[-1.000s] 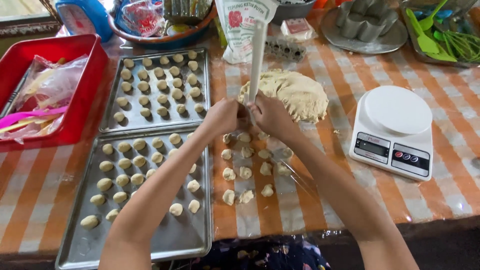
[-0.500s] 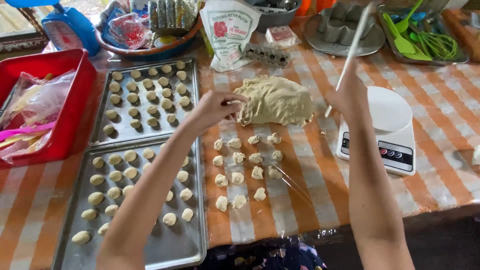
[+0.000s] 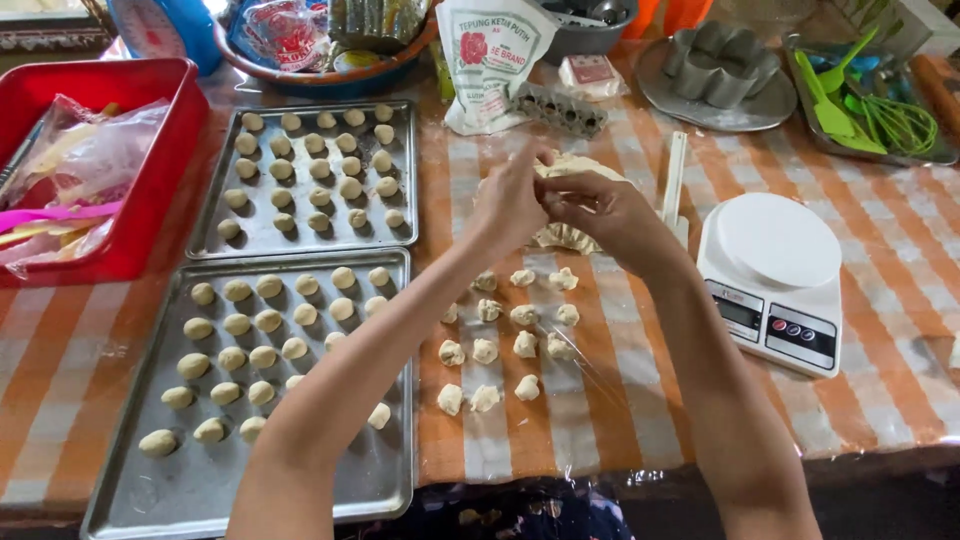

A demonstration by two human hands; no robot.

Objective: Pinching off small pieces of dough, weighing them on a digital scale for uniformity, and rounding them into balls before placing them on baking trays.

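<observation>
My left hand (image 3: 508,205) and my right hand (image 3: 603,212) meet fingertip to fingertip over a pale dough lump (image 3: 566,238) in the middle of the table. Both pinch at the dough, and they hide most of it. Several small torn dough pieces (image 3: 512,342) lie in loose rows on the clear plastic sheet just nearer to me. A white stick (image 3: 676,185) lies flat on the table to the right of my right hand, with nothing holding it.
Two metal trays with several dough balls sit at the left, one near (image 3: 382,482) and one far (image 3: 300,238). A white kitchen scale (image 3: 775,268) stands at the right. A red basket (image 3: 150,170), a flour bag (image 3: 495,60), a metal mould (image 3: 720,62) and green utensils (image 3: 865,105) line the back.
My right hand held the white stick raised over the scale; the stick now lies on the table, and that hand has come back to my left hand over the dough.
</observation>
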